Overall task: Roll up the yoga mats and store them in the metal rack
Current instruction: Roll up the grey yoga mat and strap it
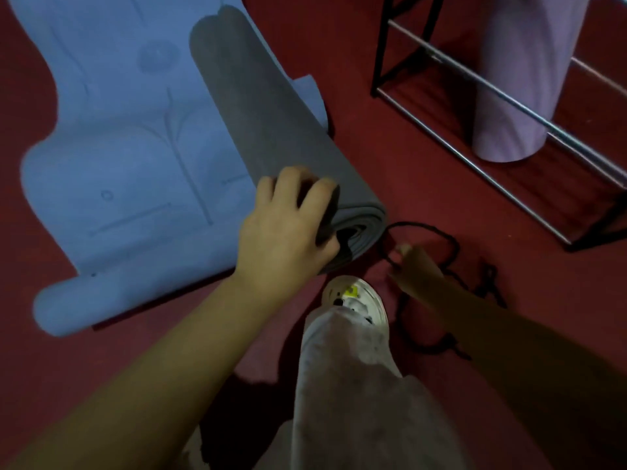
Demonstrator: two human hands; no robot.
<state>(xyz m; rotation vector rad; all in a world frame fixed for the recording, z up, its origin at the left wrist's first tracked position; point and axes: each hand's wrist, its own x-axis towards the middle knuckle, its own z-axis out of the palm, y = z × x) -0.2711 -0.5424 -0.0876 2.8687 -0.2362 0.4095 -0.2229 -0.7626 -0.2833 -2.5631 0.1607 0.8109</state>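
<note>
A person's left hand (pixel 288 228) clamps the near end of a rolled grey mat (pixel 271 130), soft, light foam lying on the floor; the blurred right hand (pixel 415 269) reaches a black cord (pixel 451 245), its grip unclear. Beyond stands the metal rack (pixel 475 79).

A dark red carpeted floor (pixel 390 137) filled the frame. On it, at upper left, lay a blue mat (pixel 118 157) — partly rolled into a grey roll (pixel 271 123). At upper right stood a metal rack (pixel 475 106). A black cord (pixel 441 266) and 1 white shoe (pixel 359 300) rested lower centre.
</note>
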